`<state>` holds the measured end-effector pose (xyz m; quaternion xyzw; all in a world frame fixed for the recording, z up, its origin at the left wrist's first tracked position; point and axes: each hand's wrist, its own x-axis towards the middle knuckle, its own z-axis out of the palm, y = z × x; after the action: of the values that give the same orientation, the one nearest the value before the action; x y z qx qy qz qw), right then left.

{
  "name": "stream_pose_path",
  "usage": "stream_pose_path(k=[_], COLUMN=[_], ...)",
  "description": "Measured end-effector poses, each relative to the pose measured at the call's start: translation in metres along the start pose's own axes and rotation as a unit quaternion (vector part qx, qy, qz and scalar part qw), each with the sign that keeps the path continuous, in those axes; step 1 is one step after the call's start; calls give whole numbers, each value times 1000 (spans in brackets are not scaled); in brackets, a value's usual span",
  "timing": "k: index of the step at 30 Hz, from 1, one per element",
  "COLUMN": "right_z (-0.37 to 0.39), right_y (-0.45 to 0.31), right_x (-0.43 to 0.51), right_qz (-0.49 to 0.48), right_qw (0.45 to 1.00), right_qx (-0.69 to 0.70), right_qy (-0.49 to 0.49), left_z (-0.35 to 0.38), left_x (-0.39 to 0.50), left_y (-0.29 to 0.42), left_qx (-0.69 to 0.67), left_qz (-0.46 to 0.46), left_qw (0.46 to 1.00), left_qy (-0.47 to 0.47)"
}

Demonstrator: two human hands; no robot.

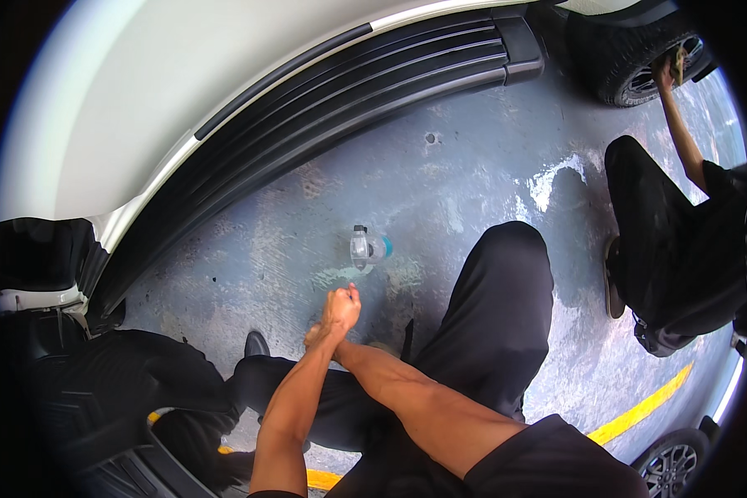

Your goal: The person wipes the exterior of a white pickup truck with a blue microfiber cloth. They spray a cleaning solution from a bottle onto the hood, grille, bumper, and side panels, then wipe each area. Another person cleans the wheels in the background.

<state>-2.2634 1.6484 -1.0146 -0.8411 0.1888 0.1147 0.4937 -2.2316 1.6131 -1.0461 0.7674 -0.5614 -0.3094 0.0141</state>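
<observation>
My left hand (340,308) is held over the floor with its fingers curled in; whether anything is inside it cannot be told. My right hand (313,337) lies mostly hidden behind my left wrist, its fingers only partly seen. Just beyond my hands, a clear plastic spray bottle (360,247) with a dark cap and a clear container with a blue-green band (383,247) are close together on the blue-grey floor (436,168).
A white vehicle (118,75) with a black running board (348,93) curves along the upper left. At the right, a crouching person (678,249) holds a cloth (679,65) at a wheel (635,68). Another dark-clothed person (131,373) is at lower left.
</observation>
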Motion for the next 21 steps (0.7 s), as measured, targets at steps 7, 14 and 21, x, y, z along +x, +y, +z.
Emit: stream_pose_path(k=[7,14,21], right_z=[1,5,2], right_y=[2,4,0], right_x=[0,0,25], right_qz=[-7,-33,-236], right_qw=[1000,999,935], right_qx=[-11,-29,-123], right_qy=[8,26,235], left_z=[1,12,-30], left_x=[0,-2,35], left_y=[4,2,-27], left_qx=[1,26,-204], left_qz=[-12,-31,-193], left_qw=[1000,999,928], left_qy=[-19,-31,-246])
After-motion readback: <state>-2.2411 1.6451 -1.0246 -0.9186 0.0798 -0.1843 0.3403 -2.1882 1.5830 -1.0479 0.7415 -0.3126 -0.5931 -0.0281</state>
